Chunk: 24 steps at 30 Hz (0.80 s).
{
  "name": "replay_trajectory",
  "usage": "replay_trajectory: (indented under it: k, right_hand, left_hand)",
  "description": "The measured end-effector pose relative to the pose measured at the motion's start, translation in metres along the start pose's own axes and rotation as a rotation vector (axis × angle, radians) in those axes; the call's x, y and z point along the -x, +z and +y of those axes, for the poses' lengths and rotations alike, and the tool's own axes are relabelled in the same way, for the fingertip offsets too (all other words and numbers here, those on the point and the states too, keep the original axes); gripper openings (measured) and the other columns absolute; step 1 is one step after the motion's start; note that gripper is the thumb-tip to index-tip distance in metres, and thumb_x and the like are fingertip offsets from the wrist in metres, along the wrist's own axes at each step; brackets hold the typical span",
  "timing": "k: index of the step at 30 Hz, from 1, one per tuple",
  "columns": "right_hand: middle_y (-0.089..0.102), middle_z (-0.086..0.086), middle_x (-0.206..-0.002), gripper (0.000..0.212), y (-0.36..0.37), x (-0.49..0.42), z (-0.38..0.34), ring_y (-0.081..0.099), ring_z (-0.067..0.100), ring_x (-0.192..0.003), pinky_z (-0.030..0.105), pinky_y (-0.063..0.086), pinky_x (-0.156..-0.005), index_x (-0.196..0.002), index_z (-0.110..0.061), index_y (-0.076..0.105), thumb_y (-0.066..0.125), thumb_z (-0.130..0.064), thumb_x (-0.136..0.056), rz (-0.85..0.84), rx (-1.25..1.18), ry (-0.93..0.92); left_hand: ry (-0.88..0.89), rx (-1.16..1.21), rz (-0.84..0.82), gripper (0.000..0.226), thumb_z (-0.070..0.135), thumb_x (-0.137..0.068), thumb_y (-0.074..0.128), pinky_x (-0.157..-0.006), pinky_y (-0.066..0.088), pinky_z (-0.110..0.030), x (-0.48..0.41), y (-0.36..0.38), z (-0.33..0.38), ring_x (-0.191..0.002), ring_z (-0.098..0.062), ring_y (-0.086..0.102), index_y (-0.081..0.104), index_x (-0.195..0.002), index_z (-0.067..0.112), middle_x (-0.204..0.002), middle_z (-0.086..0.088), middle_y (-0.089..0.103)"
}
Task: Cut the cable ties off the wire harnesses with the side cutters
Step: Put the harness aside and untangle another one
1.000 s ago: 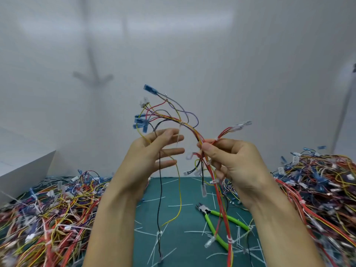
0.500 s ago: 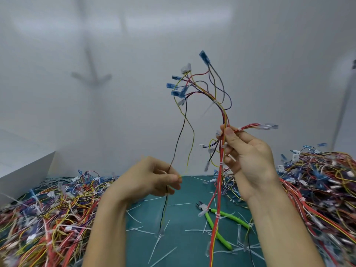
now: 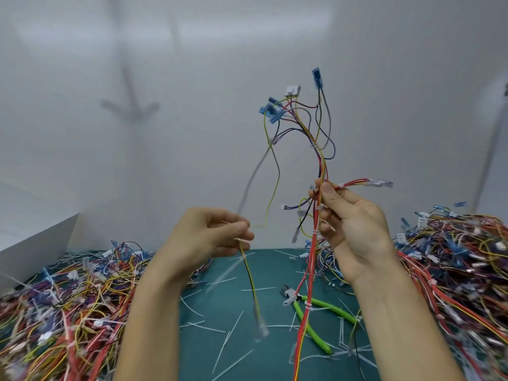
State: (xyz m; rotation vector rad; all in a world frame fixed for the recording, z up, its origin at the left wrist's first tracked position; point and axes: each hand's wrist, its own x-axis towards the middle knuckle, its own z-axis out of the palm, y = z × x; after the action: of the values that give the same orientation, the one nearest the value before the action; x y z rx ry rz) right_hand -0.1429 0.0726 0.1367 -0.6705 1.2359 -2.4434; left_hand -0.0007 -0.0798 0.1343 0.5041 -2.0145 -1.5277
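Wire piles (image 3: 68,306) fill both sides of the green mat (image 3: 239,336); cut tie scraps litter it. Right hand (image 3: 354,229) holds a wire harness (image 3: 320,160) upright above the mat, thumb and fingers closed around the red bundle. Left hand (image 3: 209,237) pinches a loose yellow-black strand (image 3: 251,287). Side cutters (image 3: 310,317) lie on the mat under the harness, untouched.

No legible text anywhere.
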Motion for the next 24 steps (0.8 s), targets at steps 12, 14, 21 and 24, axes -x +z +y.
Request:
replay_trajectory:
  k: [12, 14, 21, 24]
  right_hand:
    - [0.069, -0.009, -0.071, 0.01, 0.006, 0.002, 0.004, 0.047, 0.002, -0.053, 0.014, 0.042, -0.047, -0.093, -0.016, 0.074, 0.064, -0.015, -0.093, 0.016, -0.023, -0.076]
    - [0.069, -0.009, -0.071, 0.011, 0.008, 0.002, 0.005, 0.049, 0.002, -0.053, 0.015, 0.044, -0.048, -0.091, -0.017, 0.073, 0.063, -0.014, -0.094, 0.017, -0.028, -0.088]
    - [0.063, -0.004, -0.069, 0.015, 0.005, -0.001, 0.002, 0.05, 0.004, -0.052, 0.02, 0.048, -0.05, -0.088, -0.017, 0.072, 0.061, -0.013, -0.097, 0.057, -0.078, -0.114]
    - [0.063, -0.004, -0.069, 0.014, 0.003, -0.002, 0.0, 0.049, 0.004, -0.051, 0.021, 0.047, -0.05, -0.089, -0.017, 0.07, 0.06, -0.012, -0.097, 0.094, -0.103, -0.123]
  left_hand:
    - [0.034, -0.515, -0.442, 0.032, 0.042, -0.077, 0.08, -0.076, 0.059, -0.033, 0.007, 0.041, 0.011, -0.076, -0.016, 0.074, 0.074, -0.09, 0.014, -0.08, -0.007, 0.076]
    - [0.048, -0.504, -0.468, 0.025, 0.032, -0.084, 0.076, -0.073, 0.059, -0.032, 0.004, 0.051, 0.006, -0.079, -0.02, 0.075, 0.073, -0.092, 0.008, -0.082, -0.008, 0.077]
    - [0.027, -0.431, -0.482, 0.016, 0.026, -0.093, 0.066, -0.069, 0.06, -0.03, -0.004, 0.048, -0.004, -0.078, -0.026, 0.075, 0.065, -0.089, 0.01, -0.089, -0.01, 0.073]
    - [-0.04, -0.491, -0.616, 0.033, 0.032, -0.081, 0.079, -0.075, 0.058, -0.031, -0.004, 0.041, -0.012, -0.076, -0.015, 0.072, 0.066, -0.098, 0.008, -0.087, -0.007, 0.069]
